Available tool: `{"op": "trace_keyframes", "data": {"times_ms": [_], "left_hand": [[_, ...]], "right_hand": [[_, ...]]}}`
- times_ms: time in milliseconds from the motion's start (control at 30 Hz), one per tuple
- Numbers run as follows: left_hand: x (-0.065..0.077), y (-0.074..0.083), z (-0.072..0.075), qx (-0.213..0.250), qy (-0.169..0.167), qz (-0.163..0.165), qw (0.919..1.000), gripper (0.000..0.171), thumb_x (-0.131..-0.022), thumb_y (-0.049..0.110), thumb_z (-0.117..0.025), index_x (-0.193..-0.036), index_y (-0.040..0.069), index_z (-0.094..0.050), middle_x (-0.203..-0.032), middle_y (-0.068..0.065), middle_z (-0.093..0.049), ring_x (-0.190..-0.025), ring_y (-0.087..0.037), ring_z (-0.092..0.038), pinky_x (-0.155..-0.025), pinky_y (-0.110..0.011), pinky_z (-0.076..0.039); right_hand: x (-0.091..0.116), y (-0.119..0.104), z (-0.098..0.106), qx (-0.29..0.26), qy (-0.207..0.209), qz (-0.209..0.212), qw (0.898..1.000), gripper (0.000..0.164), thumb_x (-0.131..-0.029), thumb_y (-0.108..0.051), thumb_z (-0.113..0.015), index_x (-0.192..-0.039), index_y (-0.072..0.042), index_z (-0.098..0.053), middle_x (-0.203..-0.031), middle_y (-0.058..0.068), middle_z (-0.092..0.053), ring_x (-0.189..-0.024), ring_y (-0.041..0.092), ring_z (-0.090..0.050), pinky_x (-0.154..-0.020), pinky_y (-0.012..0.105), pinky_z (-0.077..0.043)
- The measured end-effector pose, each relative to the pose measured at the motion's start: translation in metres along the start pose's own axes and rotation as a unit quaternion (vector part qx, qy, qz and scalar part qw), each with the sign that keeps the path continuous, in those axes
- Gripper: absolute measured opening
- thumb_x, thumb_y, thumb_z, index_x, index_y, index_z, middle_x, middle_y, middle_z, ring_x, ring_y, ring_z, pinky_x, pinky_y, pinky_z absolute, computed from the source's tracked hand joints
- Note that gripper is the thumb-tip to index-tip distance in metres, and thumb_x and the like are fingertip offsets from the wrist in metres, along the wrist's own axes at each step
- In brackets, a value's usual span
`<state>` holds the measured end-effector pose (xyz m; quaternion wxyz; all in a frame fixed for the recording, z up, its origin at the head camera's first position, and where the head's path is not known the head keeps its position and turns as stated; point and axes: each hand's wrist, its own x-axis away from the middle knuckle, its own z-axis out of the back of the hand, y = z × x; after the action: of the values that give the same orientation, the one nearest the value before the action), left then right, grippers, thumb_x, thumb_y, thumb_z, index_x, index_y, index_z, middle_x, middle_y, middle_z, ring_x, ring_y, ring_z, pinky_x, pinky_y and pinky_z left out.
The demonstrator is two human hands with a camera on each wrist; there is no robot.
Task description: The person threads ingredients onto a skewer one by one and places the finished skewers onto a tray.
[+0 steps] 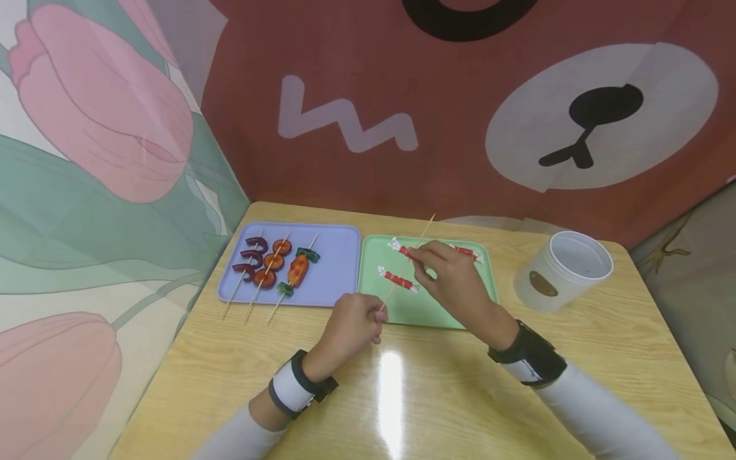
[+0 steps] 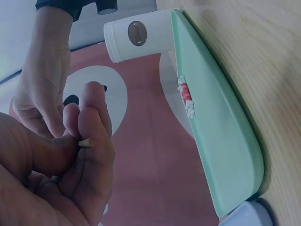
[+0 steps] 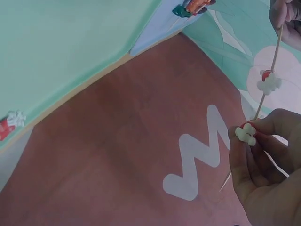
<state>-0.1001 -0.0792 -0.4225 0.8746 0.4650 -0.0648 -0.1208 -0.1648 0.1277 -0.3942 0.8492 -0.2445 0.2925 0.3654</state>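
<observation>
In the head view my left hand [image 1: 353,329] pinches the lower end of a thin wooden skewer [image 1: 426,228], which slants up and away. A red piece with white frilly ends [image 1: 398,281] sits partway along the skewer. Farther up, my right hand [image 1: 454,281] pinches a second red-and-white piece [image 3: 246,134] between thumb and fingers. The skewer's pointed tip sticks out past that hand. A third such piece [image 1: 468,253] lies on the green tray [image 1: 437,313], partly behind the right hand. Up close, the skewer's blunt end [image 2: 86,142] pokes out between the left fingers.
A purple tray [image 1: 336,255] on the left bears three loaded skewers: dark curved pieces, round brown slices [image 1: 273,262], and an orange piece [image 1: 298,271] between green ones. A white tub [image 1: 558,271] stands at the right. Printed walls rise behind and left of the wooden table [image 1: 460,396].
</observation>
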Motion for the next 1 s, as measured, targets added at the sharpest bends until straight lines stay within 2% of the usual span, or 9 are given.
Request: {"op": "trace_keyframes", "data": {"times_ms": [100,300,500,600,667,733,833,900,1000], "left_hand": [[0.000,-0.001,0.000,-0.012,0.003,-0.005,0.9999,0.024,-0.081,-0.015,-0.057,-0.076,0.005,-0.070,-0.060,0.003,-0.061,-0.049,-0.013,-0.066,-0.042,-0.018,-0.047],[-0.005,0.002,0.004,-0.019,0.016,-0.003,0.9997,0.019,-0.089,-0.008,-0.063,-0.077,0.005,-0.071,-0.062,0.001,-0.064,-0.046,-0.003,-0.061,-0.042,-0.016,-0.045],[-0.007,0.001,0.008,-0.035,0.022,0.000,0.9991,0.016,-0.093,-0.003,-0.066,-0.080,0.004,-0.073,-0.067,-0.005,-0.070,-0.047,-0.002,-0.061,-0.043,-0.017,-0.046],[-0.005,-0.003,0.010,-0.022,0.022,0.014,0.9994,0.011,-0.093,-0.001,-0.068,-0.085,0.002,-0.074,-0.072,-0.011,-0.073,-0.049,-0.005,-0.063,-0.044,-0.018,-0.050],[-0.003,-0.007,0.011,-0.014,0.023,0.020,0.9995,0.008,-0.093,-0.001,-0.068,-0.086,0.000,-0.074,-0.075,-0.012,-0.073,-0.050,-0.007,-0.064,-0.046,-0.019,-0.051],[-0.001,-0.011,0.012,-0.010,0.024,0.025,0.9994,0.008,-0.093,0.000,-0.069,-0.087,0.000,-0.073,-0.074,-0.011,-0.072,-0.051,-0.008,-0.064,-0.047,-0.019,-0.052],[0.004,-0.018,0.014,-0.012,0.029,0.027,0.9991,0.010,-0.091,-0.003,-0.068,-0.084,0.002,-0.072,-0.072,-0.007,-0.071,-0.050,-0.007,-0.064,-0.048,-0.020,-0.053],[0.007,-0.022,0.015,-0.013,0.028,0.033,0.9990,0.012,-0.089,-0.005,-0.067,-0.082,0.003,-0.072,-0.071,-0.005,-0.069,-0.051,-0.006,-0.063,-0.048,-0.020,-0.053],[0.012,-0.028,0.015,-0.016,0.020,0.038,0.9990,0.012,-0.087,-0.009,-0.066,-0.082,0.001,-0.072,-0.072,-0.006,-0.070,-0.051,-0.006,-0.063,-0.049,-0.019,-0.054]], "right_hand": [[0.002,-0.001,-0.004,0.005,0.005,0.004,1.000,0.025,-0.077,0.006,-0.082,-0.101,0.001,-0.078,-0.089,0.008,-0.071,-0.074,0.018,-0.070,-0.059,0.026,-0.059],[0.007,-0.007,-0.015,-0.016,-0.016,0.012,1.000,0.026,-0.080,0.004,-0.080,-0.104,-0.002,-0.078,-0.095,0.006,-0.072,-0.082,0.017,-0.073,-0.065,0.025,-0.061],[0.004,-0.007,-0.016,-0.047,-0.024,-0.017,0.998,0.024,-0.084,0.000,-0.080,-0.107,-0.006,-0.078,-0.098,0.004,-0.073,-0.085,0.016,-0.073,-0.068,0.027,-0.061],[0.003,0.003,-0.010,-0.072,-0.027,-0.048,0.996,0.019,-0.089,-0.005,-0.078,-0.108,-0.006,-0.077,-0.100,0.004,-0.075,-0.086,0.017,-0.073,-0.069,0.031,-0.062],[0.002,0.017,-0.004,-0.077,-0.026,-0.098,0.992,0.015,-0.094,-0.009,-0.074,-0.108,-0.004,-0.076,-0.100,0.007,-0.075,-0.086,0.019,-0.073,-0.070,0.036,-0.062],[0.002,0.041,0.002,-0.061,-0.048,-0.168,0.983,0.016,-0.099,-0.011,-0.067,-0.111,-0.002,-0.073,-0.103,0.011,-0.074,-0.088,0.024,-0.072,-0.072,0.042,-0.061],[0.010,0.088,0.004,-0.006,-0.134,-0.251,0.959,0.022,-0.101,-0.008,-0.062,-0.117,0.003,-0.069,-0.110,0.021,-0.071,-0.099,0.035,-0.069,-0.080,0.051,-0.059],[0.022,0.119,0.002,0.033,-0.204,-0.269,0.941,0.024,-0.099,-0.005,-0.063,-0.120,0.006,-0.068,-0.114,0.025,-0.069,-0.105,0.041,-0.067,-0.086,0.055,-0.056],[0.046,0.155,-0.006,0.058,-0.262,-0.258,0.928,0.024,-0.094,-0.001,-0.069,-0.116,0.007,-0.070,-0.112,0.027,-0.069,-0.107,0.044,-0.066,-0.090,0.058,-0.055]]}}
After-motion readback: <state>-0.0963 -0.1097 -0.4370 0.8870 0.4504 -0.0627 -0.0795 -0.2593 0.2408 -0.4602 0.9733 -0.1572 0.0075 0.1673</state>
